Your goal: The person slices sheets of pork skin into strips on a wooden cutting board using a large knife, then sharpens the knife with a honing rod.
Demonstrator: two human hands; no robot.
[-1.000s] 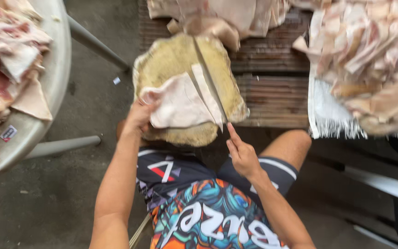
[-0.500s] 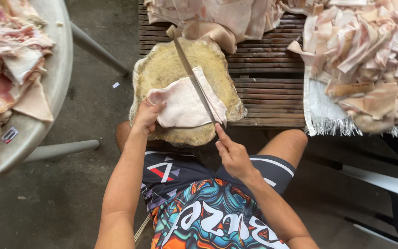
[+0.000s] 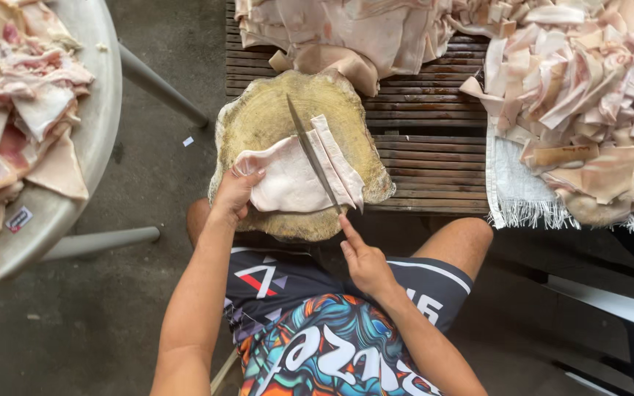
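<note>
The right hand [image 3: 365,260] is shut round the handle of a long knife [image 3: 311,152], w/ one finger along it. The blade lies across a pale slab of pork skin [image 3: 288,180] on a round wood block [image 3: 258,117]. The left hand [image 3: 235,192] presses flat on the slab's left edge, fingers bent on it. A cut strip [image 3: 340,163] lies just right of the blade. Heaps of cut skin [image 3: 588,81] sit on the slat bench [image 3: 427,158] & a metal tray [image 3: 93,139].

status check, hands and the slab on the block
Left hand pins the pale slab on the wood block. Right hand grips the knife, blade across the slab. Nothing in the way.
</note>
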